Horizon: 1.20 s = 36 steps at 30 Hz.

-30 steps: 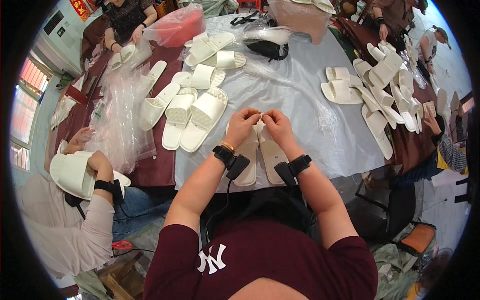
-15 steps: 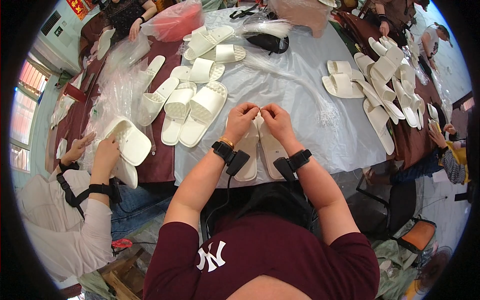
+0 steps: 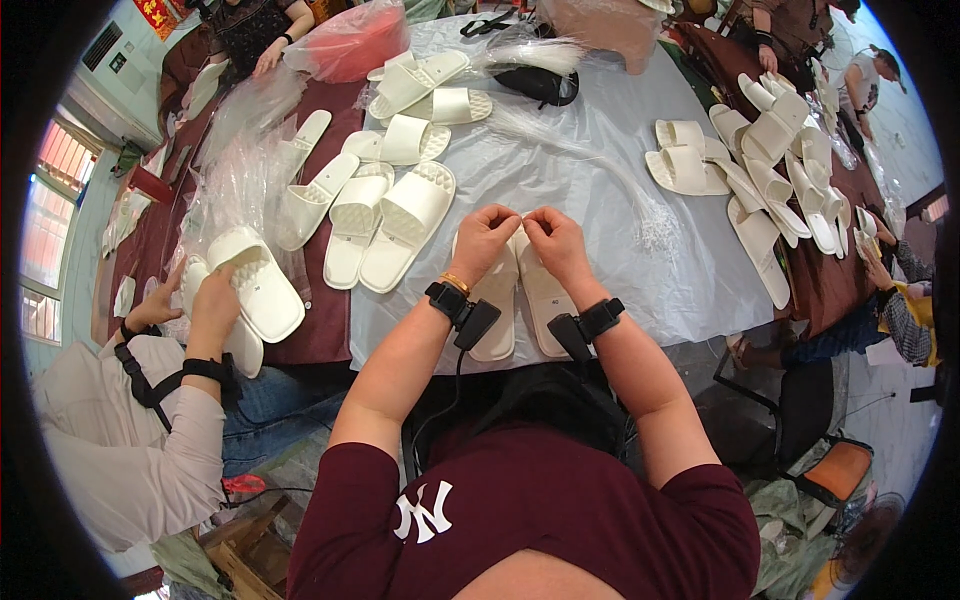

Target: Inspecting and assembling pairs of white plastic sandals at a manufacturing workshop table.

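A pair of white slippers lies side by side on the grey table sheet right in front of me. My left hand and my right hand rest on their toe ends, fingertips pinched together where the two slippers meet. What the fingers pinch is too small to make out. Each wrist carries a black band with a small black device.
Several white slippers lie to the left and more along the right edge. A bundle of thin white ties sits beyond my hands. A person at the left holds a slipper among clear plastic bags. Other people sit around the table.
The person at the left has lifted a slipper onto the table edge. My hands have stayed pinched together over the pair.
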Motion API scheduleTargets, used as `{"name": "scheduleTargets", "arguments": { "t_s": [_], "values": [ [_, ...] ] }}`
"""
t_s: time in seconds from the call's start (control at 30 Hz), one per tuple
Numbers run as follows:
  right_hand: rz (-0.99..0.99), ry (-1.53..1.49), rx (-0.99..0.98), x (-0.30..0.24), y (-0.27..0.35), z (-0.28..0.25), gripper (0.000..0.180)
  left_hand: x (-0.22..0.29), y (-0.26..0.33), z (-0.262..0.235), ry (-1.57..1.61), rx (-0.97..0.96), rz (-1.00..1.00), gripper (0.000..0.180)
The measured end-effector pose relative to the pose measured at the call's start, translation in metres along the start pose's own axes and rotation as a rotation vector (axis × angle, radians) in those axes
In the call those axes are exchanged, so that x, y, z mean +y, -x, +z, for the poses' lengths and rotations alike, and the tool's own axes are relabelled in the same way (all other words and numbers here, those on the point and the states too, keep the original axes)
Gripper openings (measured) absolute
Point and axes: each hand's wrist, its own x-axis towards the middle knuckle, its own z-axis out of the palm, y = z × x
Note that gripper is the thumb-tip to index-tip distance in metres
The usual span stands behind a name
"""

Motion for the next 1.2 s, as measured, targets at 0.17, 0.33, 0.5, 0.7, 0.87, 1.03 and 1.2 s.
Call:
{"name": "scheduleTargets", "arguments": {
  "t_s": [0.17,0.33,0.5,0.7,0.87,1.03,1.2],
  "values": [
    [0.015,-0.013,-0.002,0.0019,0.0007,0.0001,0.015,-0.0019,0.0002,0.0003,-0.009,0.015,0.002,0.017],
    [0.042,-0.023,-0.017,-0.0014,0.0015,0.0000,0.016,-0.0031,0.0004,-0.0006,-0.002,-0.003,0.003,0.016],
    [0.026,0.009,-0.014,-0.0054,0.0022,-0.0010,0.016,-0.0035,0.0002,-0.0004,-0.002,0.001,0.001,0.016],
    [-0.006,0.023,0.000,-0.0002,0.0017,-0.0002,0.015,-0.0013,0.0012,0.0011,-0.008,0.004,0.004,0.016],
    [-0.016,0.012,0.003,0.0005,0.0022,0.0008,0.015,-0.0002,0.0018,-0.0001,-0.030,0.005,0.016,0.016],
    [-0.023,0.055,0.001,-0.0032,0.0028,0.0004,0.015,-0.0016,0.0016,-0.0005,-0.067,0.011,0.030,0.016],
    [-0.031,0.060,0.002,-0.0025,0.0032,0.0003,0.015,-0.0031,0.0015,0.0000,-0.081,0.015,0.039,0.016]
  ]
}}
